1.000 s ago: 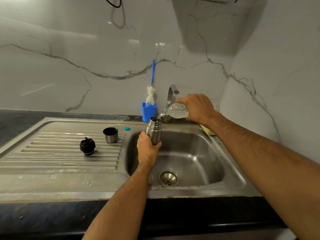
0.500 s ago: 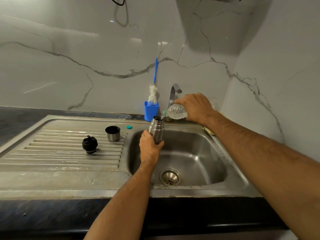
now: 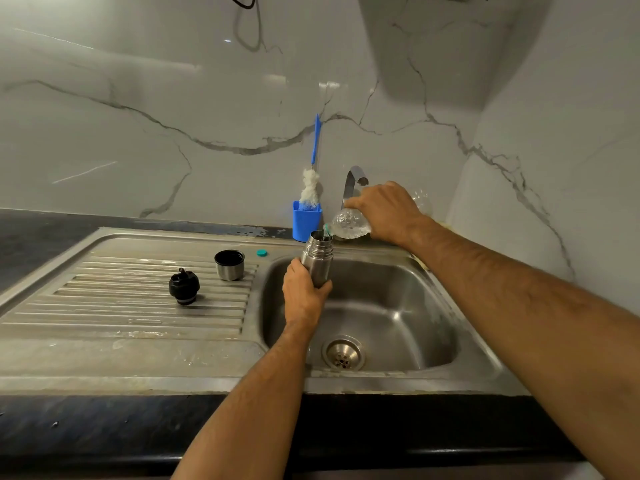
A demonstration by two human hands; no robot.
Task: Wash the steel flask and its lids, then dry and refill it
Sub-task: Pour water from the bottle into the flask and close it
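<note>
the left hand [image 3: 304, 295] wraps its fingers round the lower body of the steel flask [image 3: 317, 258], holding it upright over the back left corner of the sink basin [image 3: 398, 306]. just above and right of that grip, the right hand [image 3: 386, 211] clasps a clear plastic bottle [image 3: 348, 225] tipped on its side, its mouth at the flask's open rim. left of the held flask, on the ribbed drainboard [image 3: 104, 299], stand the steel cup lid [image 3: 229, 265] and, further left, the black stopper [image 3: 184, 286]. a small teal cap [image 3: 261, 252] lies between cup lid and flask.
</note>
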